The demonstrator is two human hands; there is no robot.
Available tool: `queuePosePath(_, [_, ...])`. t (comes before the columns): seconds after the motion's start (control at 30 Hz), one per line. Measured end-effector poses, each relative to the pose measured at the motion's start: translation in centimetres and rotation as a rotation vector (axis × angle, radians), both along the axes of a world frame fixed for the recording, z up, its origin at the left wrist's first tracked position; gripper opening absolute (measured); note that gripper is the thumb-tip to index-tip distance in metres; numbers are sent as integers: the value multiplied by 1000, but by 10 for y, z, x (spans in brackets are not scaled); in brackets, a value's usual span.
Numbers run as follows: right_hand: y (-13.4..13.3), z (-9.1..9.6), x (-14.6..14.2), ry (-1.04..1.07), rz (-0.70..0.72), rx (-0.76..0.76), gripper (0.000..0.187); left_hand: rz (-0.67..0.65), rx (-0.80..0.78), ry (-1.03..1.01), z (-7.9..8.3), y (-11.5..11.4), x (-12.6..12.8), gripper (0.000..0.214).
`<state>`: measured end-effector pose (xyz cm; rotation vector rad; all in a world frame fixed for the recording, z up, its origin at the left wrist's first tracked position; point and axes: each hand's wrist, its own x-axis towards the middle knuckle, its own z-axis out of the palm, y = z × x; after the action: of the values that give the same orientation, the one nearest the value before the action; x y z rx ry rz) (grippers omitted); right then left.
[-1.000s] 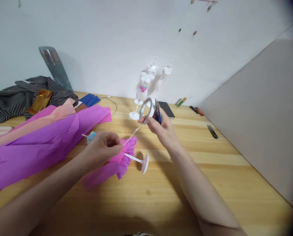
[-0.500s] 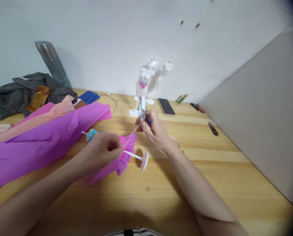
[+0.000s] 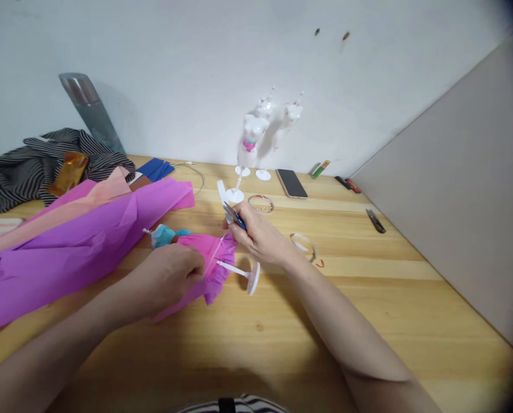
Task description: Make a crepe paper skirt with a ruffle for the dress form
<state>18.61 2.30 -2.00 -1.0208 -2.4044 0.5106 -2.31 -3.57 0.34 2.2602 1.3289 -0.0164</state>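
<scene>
A small white dress form lies on its side, its turquoise top (image 3: 164,235) at the left and its white stand (image 3: 253,279) at the right. A pink crepe paper skirt (image 3: 200,246) with a ruffled hem covers its lower part. My left hand (image 3: 174,272) is closed at the skirt, pinching one end of a thin pale tape strip (image 3: 216,252) that crosses the paper. Above the hem, my right hand (image 3: 259,232) is closed around scissors (image 3: 236,215) with dark blue handles. A white tape roll (image 3: 222,194), seen nearly edge-on, is in the same hand.
White dress forms (image 3: 253,129) stand at the back beside a phone (image 3: 291,183). Purple crepe paper (image 3: 88,235) and striped cloth (image 3: 7,166) lie left, near a leaning bottle (image 3: 90,109). A curled strip (image 3: 306,244) and utility knife (image 3: 375,221) lie right.
My right hand has moved slightly left and down, turning the scissors and tape roll. My left hand has moved down-left. The strip, stretched between the hands before, now lies along the skirt.
</scene>
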Motion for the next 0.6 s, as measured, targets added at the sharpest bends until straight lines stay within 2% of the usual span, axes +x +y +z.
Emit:
queuePosePath(0.13, [1,0,0,-29,13,25,10,-20,10,1,-2,2,-2,22])
queuePosePath(0.4, [2,-5,-1,-75,2,-36,11,-52,95,-50,-6,3,-2,23])
queuePosePath(0.6, [3,-5,0,-117,-22,-30,11,-58,107,22,-6,3,-2,24])
